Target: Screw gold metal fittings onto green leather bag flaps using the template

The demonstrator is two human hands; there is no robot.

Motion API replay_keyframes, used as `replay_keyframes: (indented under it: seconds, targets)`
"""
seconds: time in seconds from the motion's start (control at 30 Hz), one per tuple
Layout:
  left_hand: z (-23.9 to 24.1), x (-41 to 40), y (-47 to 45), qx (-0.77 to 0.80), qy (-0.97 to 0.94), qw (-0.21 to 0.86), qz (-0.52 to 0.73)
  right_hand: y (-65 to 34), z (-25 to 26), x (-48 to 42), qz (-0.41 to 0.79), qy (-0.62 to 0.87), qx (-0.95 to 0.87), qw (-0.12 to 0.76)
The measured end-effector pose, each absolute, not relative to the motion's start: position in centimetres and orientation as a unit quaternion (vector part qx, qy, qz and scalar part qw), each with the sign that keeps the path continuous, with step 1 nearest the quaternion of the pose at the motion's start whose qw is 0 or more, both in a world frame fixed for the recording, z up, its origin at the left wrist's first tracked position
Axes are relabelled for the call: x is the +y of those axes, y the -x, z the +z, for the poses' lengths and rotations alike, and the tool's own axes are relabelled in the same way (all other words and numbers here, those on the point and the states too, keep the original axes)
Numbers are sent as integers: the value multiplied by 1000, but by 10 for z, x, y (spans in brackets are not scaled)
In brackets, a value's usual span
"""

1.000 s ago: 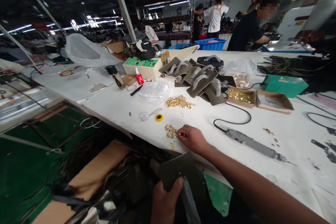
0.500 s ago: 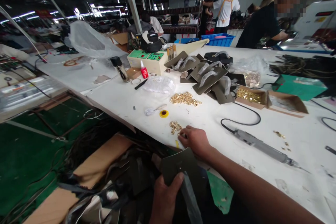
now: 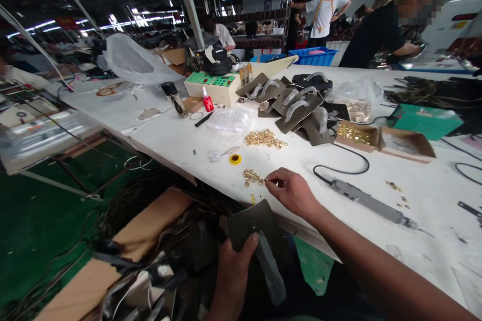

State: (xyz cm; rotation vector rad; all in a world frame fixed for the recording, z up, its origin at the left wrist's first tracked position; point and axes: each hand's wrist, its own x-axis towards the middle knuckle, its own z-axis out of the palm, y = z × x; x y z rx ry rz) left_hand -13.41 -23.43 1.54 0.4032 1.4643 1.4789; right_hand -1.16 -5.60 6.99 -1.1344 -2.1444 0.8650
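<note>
So right hand [image 3: 291, 191] is pinching a tiny gold ring [image 3: 265, 179] beside the small pile [image 3: 251, 177] near the table [image 3: 433, 195] edge, while left hand [image 3: 231, 273] is clamping the dark leather panel [image 3: 252, 220]. A loose pinch might be sending it off the edge.

The bare right arm [image 3: 361, 261] comes in from the bottom right and reaches out almost straight over the near edge of the table [image 3: 433, 195]. The right hand [image 3: 291, 190] is palm down. Its thumb and first finger are pinched together at the tips and point left. The other fingers curl under. The left hand [image 3: 231, 271] is lower, in front of the table's near edge, with its back facing up. It is closed tight on a dark flat piece [image 3: 248, 220], and its thumb lies on top. The two hands are near each other but apart.
</note>
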Motion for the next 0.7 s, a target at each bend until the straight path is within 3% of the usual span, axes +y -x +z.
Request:
replay_keyframes:
  seconds: [0.27,0.7]
  targets:
    - [45,-219,108,636,-235,442,588,-25,80,-124,525,341,-697,350]
    - [50,-218,82,674,-333,397,526,-61,70,-137,472,377,-708,366]
